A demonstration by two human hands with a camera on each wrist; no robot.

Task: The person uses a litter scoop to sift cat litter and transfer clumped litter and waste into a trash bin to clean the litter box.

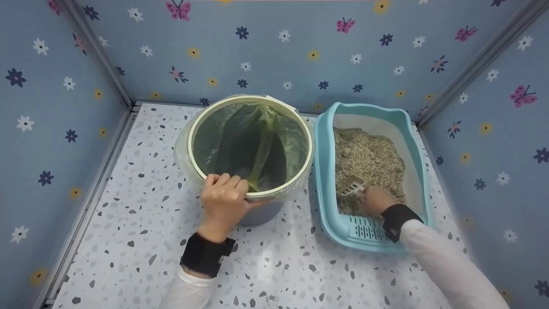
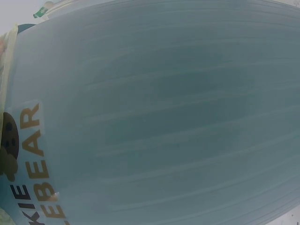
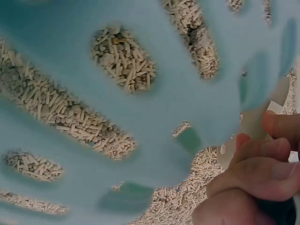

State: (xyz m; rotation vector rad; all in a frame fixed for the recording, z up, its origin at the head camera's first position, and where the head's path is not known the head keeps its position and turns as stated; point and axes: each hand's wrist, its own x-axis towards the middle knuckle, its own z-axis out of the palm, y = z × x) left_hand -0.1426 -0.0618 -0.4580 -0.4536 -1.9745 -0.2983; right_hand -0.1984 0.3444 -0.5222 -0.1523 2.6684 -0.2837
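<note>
Scoop (image 1: pixel 355 185), inside the litter box (image 1: pixel 324 180): I see its slotted head over the litter (image 1: pixel 371 159), toward the box's left wall; contact is unclear to me. The right hand (image 1: pixel 378 200), also within the box, grasps the scoop, whose head extends to that hand's left. Left of the box stands the bin (image 1: pixel 262 214), lined with a translucent yellowish bag (image 1: pixel 268 124). There the left hand (image 1: pixel 224 199) grips its rim (image 1: pixel 254 195), well apart from the scoop.

The bin (image 1: pixel 262 214) stands left of the litter tray (image 1: pixel 325 180).
</note>
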